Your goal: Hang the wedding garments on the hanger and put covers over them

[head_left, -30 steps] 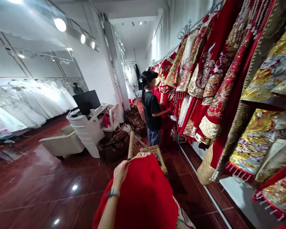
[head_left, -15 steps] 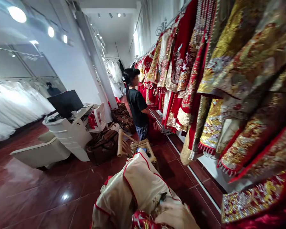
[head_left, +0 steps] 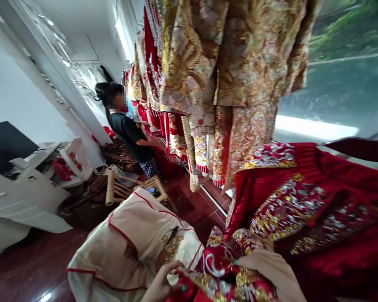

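At the bottom of the head view, my left hand (head_left: pixel 161 282) grips the near left edge of a bunched red garment (head_left: pixel 219 258) with gold and silver embroidery. Its fingers are curled into the cloth. My right hand (head_left: pixel 271 268) is closed over the same garment's right side, with part of the fingers hidden in the folds. Left of the hands lies a cream cloth (head_left: pixel 138 222) edged in red piping, a gold ornamented patch on it. Close by on the right spreads another red embroidered garment (head_left: pixel 286 205) with sequined panels.
Embroidered gold and red costumes (head_left: pixel 239 63) hang along a rack. A person (head_left: pixel 127 130) in a black top stands beside it. Behind the cream cloth is a bamboo chair (head_left: pixel 111 188), with a phone (head_left: pixel 151 190) nearby. Brown bags (head_left: pixel 78 197) and a white desk (head_left: pixel 40 184) are at left.
The view has turned right, bringing the red sequined garment and a window further in. My left hand has come into view on the red garment, and more of that garment shows.
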{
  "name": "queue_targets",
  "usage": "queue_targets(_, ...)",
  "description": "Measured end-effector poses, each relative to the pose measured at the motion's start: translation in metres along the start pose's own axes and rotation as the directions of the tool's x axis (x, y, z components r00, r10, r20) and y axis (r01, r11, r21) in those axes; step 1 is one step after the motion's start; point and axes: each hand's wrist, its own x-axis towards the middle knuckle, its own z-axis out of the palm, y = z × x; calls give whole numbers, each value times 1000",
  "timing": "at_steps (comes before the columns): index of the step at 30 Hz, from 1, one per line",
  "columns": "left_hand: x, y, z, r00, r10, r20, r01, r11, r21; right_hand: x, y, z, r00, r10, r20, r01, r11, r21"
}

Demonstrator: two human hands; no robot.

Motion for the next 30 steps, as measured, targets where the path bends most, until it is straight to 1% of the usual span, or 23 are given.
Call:
queue_targets(2,11,0,24,998,-59,17,61,990,-129,-15,7,-27,995,54,-80,-59,997,-59)
queue_targets(4,16,13,31,993,-47,105,67,977,-201,-29,15,-44,973,160,-165,-175,982,-77)
queue_targets(5,16,23,27,991,-36,128,63,974,-215,-36,20,-50,953,233,-192,-249,966,-62)
queue_targets(6,16,35,21,993,-27,114,51,975,-216,-41,26,-54,928,311,-206,-324,945,-35)
queue_targets(9,14,76,-10,999,9,-51,-16,991,-134,-58,50,-57,847,505,-165,-506,862,39)
queue_targets(11,13,104,-29,988,95,-123,-101,994,-42,-67,69,-57,811,572,-121,-573,819,25)
queue_targets(12,13,117,-36,975,160,-151,-160,987,11,-70,78,-58,802,589,-98,-592,806,-5)
queue_targets(13,14,131,-41,950,241,-200,-231,970,72,-72,85,-62,803,592,-70,-596,802,-45)
queue_targets(14,14,145,-45,902,337,-270,-306,940,149,-72,90,-68,814,579,-46,-581,809,-91)
queue_targets(15,15,159,-47,826,443,-349,-375,894,246,-70,93,-77,835,549,-44,-549,824,-141)
queue_targets(16,17,174,-49,728,550,-410,-425,831,360,-66,94,-90,863,498,-82,-504,841,-197)
queue_targets(17,18,189,-51,617,651,-443,-447,753,483,-60,93,-107,889,425,-173,-457,849,-264)
queue_targets(18,20,205,-52,505,738,-448,-436,665,606,-52,91,-126,894,326,-307,-424,838,-344)
queue_targets(19,23,220,-54,401,811,-426,-399,573,716,-43,89,-147,868,204,-452,-413,802,-432)
queue_targets(20,27,236,-57,316,868,-384,-348,482,804,-34,87,-169,817,74,-572,-429,741,-517)
queue_targets(21,31,251,-60,250,909,-335,-296,401,867,-26,88,-190,771,-23,-637,-465,664,-586)
queue_targets(22,36,266,-63,207,935,-287,-249,334,909,-20,91,-210,753,-64,-655,-504,583,-637)
queue_targets(23,42,280,-67,184,951,-249,-211,285,935,-16,96,-228,761,-46,-647,-539,509,-671)
queue_targets(24,49,293,-71,182,958,-220,-185,253,950,-14,104,-244,783,18,-621,-560,453,-693)
queue_targets(25,55,306,-75,197,959,-204,-158,236,959,-15,114,-256,800,99,-592,-573,418,-705)
queue_targets(26,61,318,-78,233,953,-195,-126,228,965,-17,125,-266,808,176,-562,-580,407,-706)
queue_targets(27,67,330,-81,282,941,-189,-88,222,971,-20,136,-273,808,231,-541,-585,417,-695)
queue_targets(30,82,363,-85,469,865,-176,8,196,981,-31,165,-286,797,294,-527,-598,503,-625)
